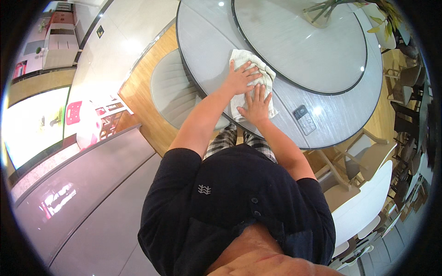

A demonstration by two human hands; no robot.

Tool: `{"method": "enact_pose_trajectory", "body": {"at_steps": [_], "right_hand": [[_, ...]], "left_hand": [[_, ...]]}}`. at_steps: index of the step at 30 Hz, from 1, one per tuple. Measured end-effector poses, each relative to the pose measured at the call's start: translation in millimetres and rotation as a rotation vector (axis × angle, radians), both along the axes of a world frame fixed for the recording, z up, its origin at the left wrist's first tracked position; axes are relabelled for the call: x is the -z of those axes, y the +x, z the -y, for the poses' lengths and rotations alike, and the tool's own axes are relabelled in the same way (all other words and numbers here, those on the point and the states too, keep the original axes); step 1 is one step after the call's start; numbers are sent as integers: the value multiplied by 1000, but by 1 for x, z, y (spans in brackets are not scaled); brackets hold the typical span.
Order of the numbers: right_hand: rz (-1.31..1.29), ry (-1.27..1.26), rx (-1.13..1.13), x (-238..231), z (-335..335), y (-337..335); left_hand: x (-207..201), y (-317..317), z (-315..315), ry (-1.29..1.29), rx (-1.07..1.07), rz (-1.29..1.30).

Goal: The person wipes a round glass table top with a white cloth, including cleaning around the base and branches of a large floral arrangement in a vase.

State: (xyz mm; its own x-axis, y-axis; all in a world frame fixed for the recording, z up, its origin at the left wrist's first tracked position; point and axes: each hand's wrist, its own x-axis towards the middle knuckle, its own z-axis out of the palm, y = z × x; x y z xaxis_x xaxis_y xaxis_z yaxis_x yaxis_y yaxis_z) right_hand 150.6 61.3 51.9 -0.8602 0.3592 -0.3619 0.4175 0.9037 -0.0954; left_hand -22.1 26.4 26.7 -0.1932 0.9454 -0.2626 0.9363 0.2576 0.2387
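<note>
A white cloth (239, 103) lies spread on the grey round table (207, 50), close to its near left edge. My left hand (241, 79) rests flat on the cloth's upper part with its fingers spread. Just below and to the right, my right hand (258, 106) also presses flat on the cloth, fingers apart. Neither hand grips the fabric. To the right of the cloth, a dark phone (304, 119) lies on the tabletop near the edge, apart from both hands.
A raised round turntable (299, 50) with a dark rim takes up the table's far part, bearing a glass vase (317, 16) with leafy stems. A padded grey chair (168, 87) stands at the left edge. Wooden-armed chairs (368, 156) stand to the right.
</note>
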Motion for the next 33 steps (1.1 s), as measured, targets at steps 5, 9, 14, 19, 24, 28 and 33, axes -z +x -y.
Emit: {"method": "enact_pose_trajectory", "body": {"at_steps": [5,9,14,19,24,28,33], "right_hand": [[47,-22,25,-8,-1,-16],[88,-40,72,-15,3,-24],[118,-68,157,-24,9,-36],[164,-71,257,-28,18,-55],[70,-122,368,-25,24,-68],[99,-203,397,-35,26,-72],[158,-204,295,-29,14,-60]], "left_hand": [[-13,-19,-8,-92,41,-6],[-19,-24,-12,-117,74,6],[-33,-27,-18,-121,98,29],[-48,-28,-32,-147,119,60],[-59,-10,-51,-169,102,28],[-54,3,-57,-154,56,53],[-29,9,-39,27,26,103]]}}
